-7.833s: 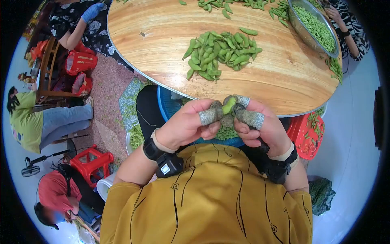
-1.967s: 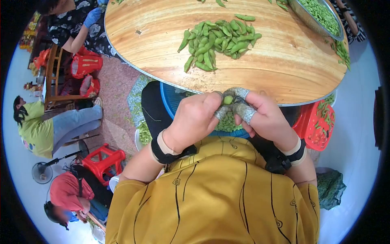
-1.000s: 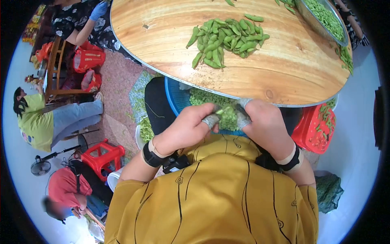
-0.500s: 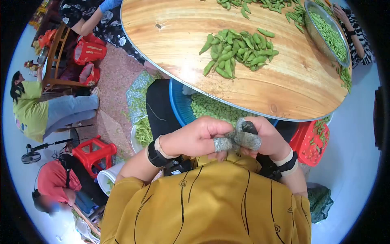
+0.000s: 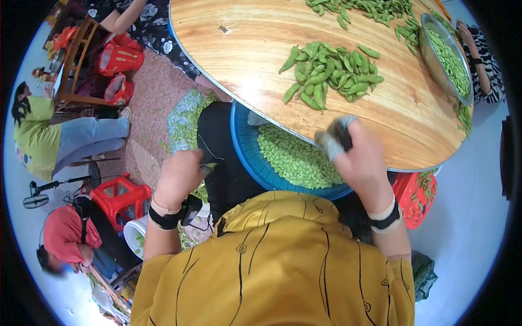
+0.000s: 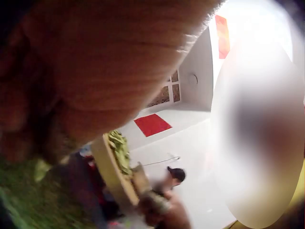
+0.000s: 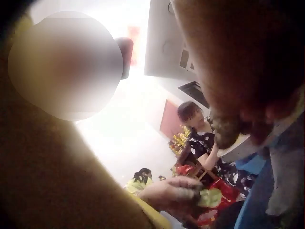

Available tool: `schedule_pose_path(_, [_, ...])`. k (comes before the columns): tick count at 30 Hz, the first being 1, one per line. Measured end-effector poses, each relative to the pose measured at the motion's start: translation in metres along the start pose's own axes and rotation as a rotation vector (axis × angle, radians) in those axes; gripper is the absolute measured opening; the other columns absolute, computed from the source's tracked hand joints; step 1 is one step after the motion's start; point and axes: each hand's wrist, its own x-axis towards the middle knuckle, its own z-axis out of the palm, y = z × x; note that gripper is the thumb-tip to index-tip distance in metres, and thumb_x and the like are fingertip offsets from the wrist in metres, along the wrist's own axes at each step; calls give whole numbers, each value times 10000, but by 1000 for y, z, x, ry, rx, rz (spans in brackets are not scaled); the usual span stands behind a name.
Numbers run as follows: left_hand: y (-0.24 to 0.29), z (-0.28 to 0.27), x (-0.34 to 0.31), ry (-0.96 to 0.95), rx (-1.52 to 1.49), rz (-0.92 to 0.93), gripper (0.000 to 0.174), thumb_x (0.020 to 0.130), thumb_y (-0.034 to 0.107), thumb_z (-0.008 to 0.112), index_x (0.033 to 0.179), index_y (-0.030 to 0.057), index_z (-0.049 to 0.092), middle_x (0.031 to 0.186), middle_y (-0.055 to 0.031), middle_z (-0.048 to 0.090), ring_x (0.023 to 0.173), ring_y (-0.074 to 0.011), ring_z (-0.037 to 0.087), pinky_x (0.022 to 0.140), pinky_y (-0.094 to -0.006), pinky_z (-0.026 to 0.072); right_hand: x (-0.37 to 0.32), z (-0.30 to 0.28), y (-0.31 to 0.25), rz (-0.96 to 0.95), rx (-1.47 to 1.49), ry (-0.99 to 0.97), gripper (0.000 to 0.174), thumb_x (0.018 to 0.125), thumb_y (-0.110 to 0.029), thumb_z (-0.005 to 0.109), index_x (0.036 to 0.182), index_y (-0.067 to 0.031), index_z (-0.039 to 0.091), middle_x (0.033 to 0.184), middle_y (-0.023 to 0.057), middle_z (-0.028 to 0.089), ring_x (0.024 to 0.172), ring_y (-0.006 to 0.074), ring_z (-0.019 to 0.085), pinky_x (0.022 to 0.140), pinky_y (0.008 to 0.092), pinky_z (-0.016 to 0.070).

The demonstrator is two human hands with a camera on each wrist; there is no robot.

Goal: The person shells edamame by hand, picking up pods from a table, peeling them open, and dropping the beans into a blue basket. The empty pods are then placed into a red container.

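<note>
In the head view my left hand (image 5: 178, 176) is out to the left, over the dark-clothed leg, its curled fingers pinching a green pod piece (image 5: 209, 166). That piece (image 7: 209, 198) shows more clearly in the right wrist view. My right hand (image 5: 360, 163) is at the table's near edge, above the right side of the blue basin (image 5: 243, 142); its wrapped fingers are blurred and loosely bent, with nothing visible between them. Shelled green beans (image 5: 293, 157) fill the basin's bottom. Whole pods (image 5: 337, 73) lie piled on the wooden table (image 5: 228, 60), beyond the right hand.
A metal bowl of beans (image 5: 446, 60) stands at the table's far right, near another person's arm. A red basket (image 5: 416, 190) is right of the basin. Pod scraps (image 5: 187, 117), a red stool (image 5: 120, 198) and a white bucket (image 5: 136, 233) are on the left.
My hands were together over the basin and have come apart. The left has swung left with a pod piece; the right has moved up and right to the table's edge.
</note>
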Motion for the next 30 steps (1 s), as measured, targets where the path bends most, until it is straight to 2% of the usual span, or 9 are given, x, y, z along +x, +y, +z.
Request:
schedule_pose_path(1, [-3,2,-5,44,190,-216,244,737,196,706,833,22,566,702,-209,595,712,-411,589,607,-450,474,10,5,2,-18,-50,37,227,811,-172,682,890,-15,538,756,191,586,718,384,580,615,429,460])
schedule_pose_path(5, [17,-9,-2,108,79,-91,255,766,225,696,873,35,563,796,-186,617,767,-382,613,653,-458,487,27,19,10,-146,-178,158,209,795,-130,676,914,-4,559,788,200,588,750,387,580,650,435,472])
schedule_pose_path(8, [49,-4,22,322,-362,375,172,836,127,612,968,17,617,801,-190,619,715,-331,625,630,-384,493,24,14,14,-187,-161,228,217,780,-82,656,968,-1,582,793,189,606,736,374,594,658,418,489])
schedule_pose_path(10, [80,-7,37,148,-611,406,209,897,110,534,1054,-7,610,839,-127,641,718,-212,632,646,-310,501,14,7,12,52,75,209,195,830,-63,633,1012,4,607,808,87,659,708,179,625,690,312,503])
schedule_pose_path(11, [96,-5,44,52,-808,399,222,924,123,499,1071,-7,605,869,-92,644,739,-167,624,645,-281,497,9,9,13,55,250,256,164,846,-43,609,1002,7,610,815,37,662,643,104,586,588,271,492])
schedule_pose_path(14, [135,-1,63,-212,-1311,336,278,984,189,430,1120,5,589,968,-35,643,777,-119,617,633,-229,485,-12,-8,-4,386,563,94,188,859,-58,625,1033,5,592,873,56,671,718,93,605,623,247,481])
schedule_pose_path(18, [156,7,76,-313,-1679,230,320,982,278,474,1151,31,587,969,-36,646,724,-75,590,560,-204,434,-35,1,1,257,700,116,174,867,-25,612,1031,24,587,861,19,645,750,54,578,666,220,481])
schedule_pose_path(24, [156,-5,68,-130,-1732,113,188,949,172,521,1049,41,612,781,-8,622,549,-51,518,483,-170,353,-35,-20,6,436,657,6,297,874,-16,590,1160,39,531,942,56,639,855,91,588,751,240,481])
schedule_pose_path(30, [158,4,66,-151,-1457,193,149,923,108,539,1026,34,616,818,-12,639,555,-22,424,490,-169,327,-31,-28,3,298,584,-118,339,850,12,536,1188,21,525,847,80,648,769,153,620,703,281,491])
